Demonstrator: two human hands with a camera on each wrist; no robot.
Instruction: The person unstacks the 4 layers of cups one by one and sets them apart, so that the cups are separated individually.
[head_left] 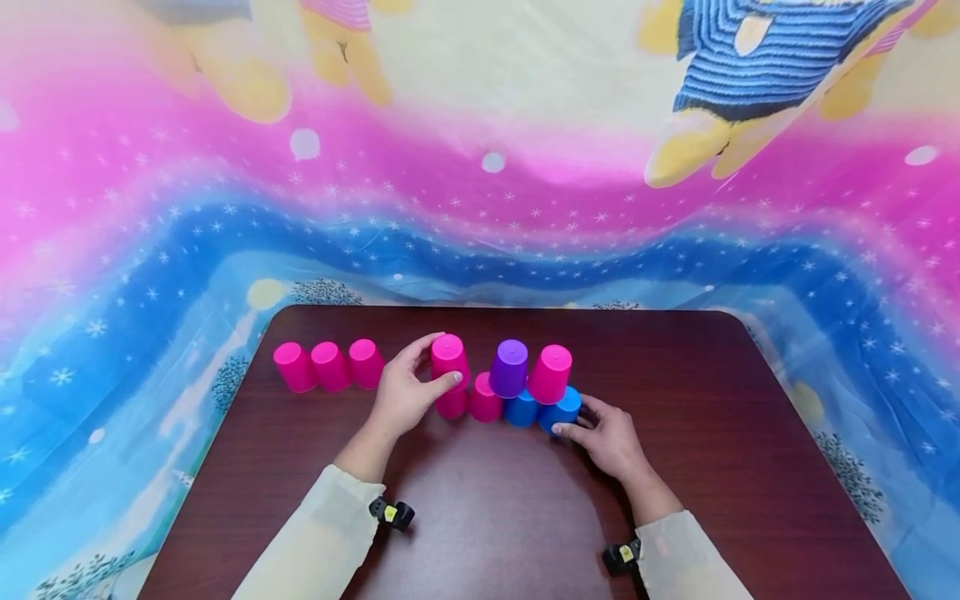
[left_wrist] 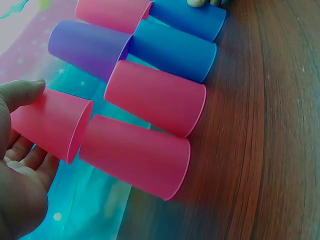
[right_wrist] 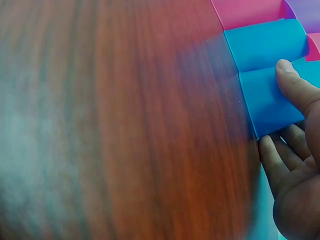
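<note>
The raised pink cup (head_left: 448,354) sits mouth-down in the left hand's (head_left: 405,392) grip, thumb in front, fingers partly hidden behind. It's right above a lower pink cup (head_left: 452,406); I can't tell whether they touch. The right hand's (head_left: 613,442) grip holds the end blue cup (head_left: 562,407) between thumb and fingers. A purple cup (head_left: 511,368) and another pink cup (head_left: 551,375) hide the tops of the blue pair. Three pink cups (head_left: 330,367) line the tabletop (head_left: 480,517) to the left. Both sleeves (head_left: 311,542) run out of sight, as do the backdrop's (head_left: 487,225) figures up top.
</note>
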